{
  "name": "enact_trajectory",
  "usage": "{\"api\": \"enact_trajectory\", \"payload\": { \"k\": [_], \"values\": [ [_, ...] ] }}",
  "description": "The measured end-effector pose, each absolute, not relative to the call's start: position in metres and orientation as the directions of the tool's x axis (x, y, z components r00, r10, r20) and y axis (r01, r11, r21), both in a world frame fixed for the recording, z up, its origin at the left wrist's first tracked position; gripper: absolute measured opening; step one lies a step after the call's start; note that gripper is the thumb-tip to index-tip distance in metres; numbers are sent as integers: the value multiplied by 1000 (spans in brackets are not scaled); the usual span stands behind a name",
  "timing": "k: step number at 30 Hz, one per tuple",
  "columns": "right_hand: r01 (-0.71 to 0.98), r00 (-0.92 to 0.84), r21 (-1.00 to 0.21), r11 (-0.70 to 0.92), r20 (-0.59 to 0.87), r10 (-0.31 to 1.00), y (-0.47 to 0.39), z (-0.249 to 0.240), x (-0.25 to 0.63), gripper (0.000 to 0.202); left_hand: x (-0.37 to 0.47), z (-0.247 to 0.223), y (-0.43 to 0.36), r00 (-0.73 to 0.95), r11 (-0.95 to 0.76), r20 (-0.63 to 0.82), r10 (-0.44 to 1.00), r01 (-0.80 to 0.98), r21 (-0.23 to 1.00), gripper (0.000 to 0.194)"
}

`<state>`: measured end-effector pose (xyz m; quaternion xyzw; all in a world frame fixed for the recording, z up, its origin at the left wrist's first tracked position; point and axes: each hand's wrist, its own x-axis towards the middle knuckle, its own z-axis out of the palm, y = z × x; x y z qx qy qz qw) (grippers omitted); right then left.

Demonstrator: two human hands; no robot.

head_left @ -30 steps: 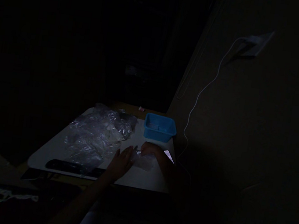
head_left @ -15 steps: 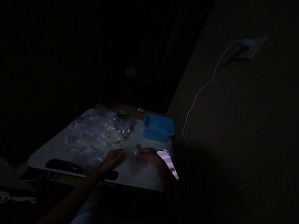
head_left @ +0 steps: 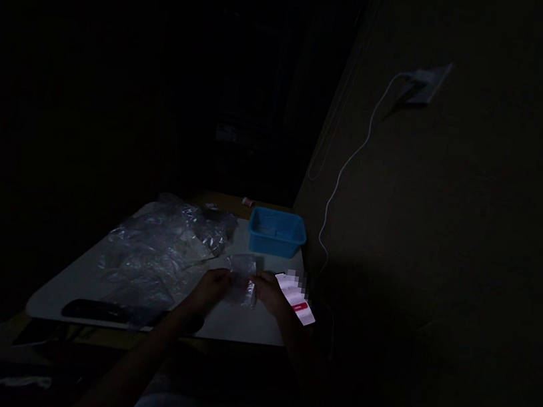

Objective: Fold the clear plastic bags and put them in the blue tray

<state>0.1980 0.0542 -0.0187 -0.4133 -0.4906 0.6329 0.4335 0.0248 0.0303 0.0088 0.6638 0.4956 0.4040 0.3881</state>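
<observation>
Head: each grip [head_left: 212, 283] [head_left: 268, 289] pinches clear plastic [head_left: 243, 266].

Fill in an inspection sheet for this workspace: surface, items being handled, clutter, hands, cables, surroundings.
Surface: white tabletop, with a black strip along its near edge.
Items being handled: one small clear plastic bag; whether anything is inside cannot be told.
Clutter: crumpled clear plastic over the left side; blue basket at the far right, contents too dim to identify; lit phone beside the right forearm.
Hands: left hand and right hand hold opposite sides of the bag.
Cables: white cable hangs from a wall outlet; lower end lost in shadow.
Surroundings: very dark room; other people, nothing seen.
</observation>
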Motion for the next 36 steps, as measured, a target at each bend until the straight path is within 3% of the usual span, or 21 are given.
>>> {"api": "enact_trajectory", "payload": {
  "k": [4, 14, 26, 36],
  "values": [
    [-162, -280, -971, -175, -125, 952, 52, -16, 200, 37, 27, 4, 31, 105, -45, 32, 994, 127, 991, 40],
    [-31, -327, -988, -154, -136, 935, 51, -19, 205, 37, 22, -4, 32, 174, -75, 55, 983, 110, 991, 35],
    [-10, -364, -997, -78, -69, 929, 51, -22, 208, 27, 19, -21, 37, 246, -32, 53, 968, -88, 996, 36],
    [-20, -310, -996, -92, -81, 947, 53, -28, 207, 21, 12, -22, 38, 245, -34, 19, 969, 55, 998, 22]
  ]
}}
